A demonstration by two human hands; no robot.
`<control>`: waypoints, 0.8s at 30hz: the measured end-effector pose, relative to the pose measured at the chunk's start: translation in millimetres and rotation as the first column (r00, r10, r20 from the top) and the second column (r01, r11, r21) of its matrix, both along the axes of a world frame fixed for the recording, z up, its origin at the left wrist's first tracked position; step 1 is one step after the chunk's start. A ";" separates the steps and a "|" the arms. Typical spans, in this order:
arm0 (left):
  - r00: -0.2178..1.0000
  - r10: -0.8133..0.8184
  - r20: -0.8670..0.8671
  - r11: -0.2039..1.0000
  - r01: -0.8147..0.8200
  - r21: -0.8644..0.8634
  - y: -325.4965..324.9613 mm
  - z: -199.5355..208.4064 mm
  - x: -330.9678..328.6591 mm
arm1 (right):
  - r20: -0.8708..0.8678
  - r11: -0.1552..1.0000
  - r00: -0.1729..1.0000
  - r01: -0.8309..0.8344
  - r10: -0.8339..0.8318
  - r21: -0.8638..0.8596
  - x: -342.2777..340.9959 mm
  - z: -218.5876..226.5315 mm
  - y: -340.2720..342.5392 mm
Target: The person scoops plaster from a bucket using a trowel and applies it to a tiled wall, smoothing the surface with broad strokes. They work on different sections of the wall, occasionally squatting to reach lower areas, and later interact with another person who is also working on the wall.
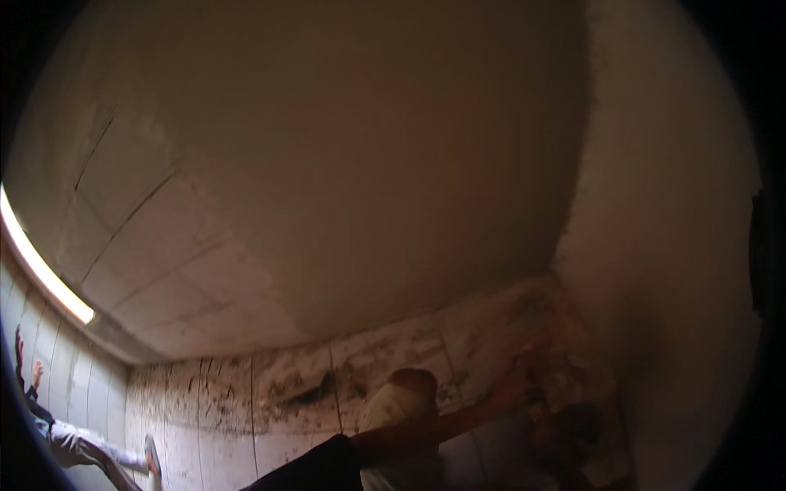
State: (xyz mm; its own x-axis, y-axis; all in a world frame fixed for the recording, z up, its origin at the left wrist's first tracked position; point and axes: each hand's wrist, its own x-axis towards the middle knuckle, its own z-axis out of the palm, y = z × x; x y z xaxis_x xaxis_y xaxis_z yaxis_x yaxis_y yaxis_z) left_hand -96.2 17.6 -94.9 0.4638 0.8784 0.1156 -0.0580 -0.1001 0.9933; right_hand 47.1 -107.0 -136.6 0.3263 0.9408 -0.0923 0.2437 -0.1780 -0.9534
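A dark, blurred object (580, 421) is seen at the lower right, where its kind cannot be made out in the shadow. Just beside it the left hand (524, 378) is stretched out on a bare forearm, with a black sleeve (315, 468) pushed back toward the elbow; whether the fingers are spread or closed on anything cannot be told. The right hand cannot be picked out from the reddish-brown shapes there, so its state cannot be told either. Below the forearm a pale, rounded form with a brown top (399, 409) is partly covered. Behind, a jointed, pale surface (225, 454) is spattered with dark marks. Above, a broad surface is covered by a smooth grey-brown coat (385, 155), with jointed panels (176, 278) exposed at its left. At the far left, another person (78, 446) in grey trousers is seen near a bright strip (45, 266).
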 end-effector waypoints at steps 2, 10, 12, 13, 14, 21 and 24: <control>0.991 0.024 0.131 0.972 0.007 -0.236 -22.4 54.4 15.8 | -0.042 0.993 0.994 0.101 -0.099 0.056 16.5 -12.4 -5.9; 0.951 0.266 0.160 0.944 -0.223 -0.243 -58.5 55.0 44.3 | -0.493 0.949 0.852 0.281 -0.177 0.145 11.1 14.8 19.6; 0.943 0.293 0.158 0.931 -0.244 -0.270 -68.0 50.3 52.0 | -0.621 0.944 0.748 0.326 -0.233 0.038 9.1 61.9 23.0; 0.955 0.280 0.098 0.937 -0.249 -0.246 -70.8 56.3 59.5 | -0.701 0.929 0.683 0.361 -0.204 0.081 18.9 68.2 27.1; 0.964 0.262 0.038 0.944 -0.248 -0.216 -68.4 66.1 66.9 | -0.773 0.906 0.612 0.404 -0.167 0.124 28.3 68.8 36.8; 0.890 0.331 -0.313 0.941 -0.286 0.181 18.8 -13.3 -23.3 | -0.284 0.944 0.930 0.288 -0.235 0.161 71.0 40.1 66.4; 0.634 0.697 -0.335 0.533 -0.145 0.834 100.2 83.8 -25.9 | -0.932 0.917 0.359 0.354 0.047 0.183 112.4 28.1 71.3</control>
State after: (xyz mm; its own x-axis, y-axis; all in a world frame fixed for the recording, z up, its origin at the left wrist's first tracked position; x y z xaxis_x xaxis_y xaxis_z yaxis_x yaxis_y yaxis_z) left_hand -122.1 117.9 -11.1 0.2550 0.7353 0.6279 0.7320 -0.5711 0.3715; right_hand 159.5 -35.7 -108.6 0.3708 0.9147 -0.1607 -0.7988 0.2259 -0.5576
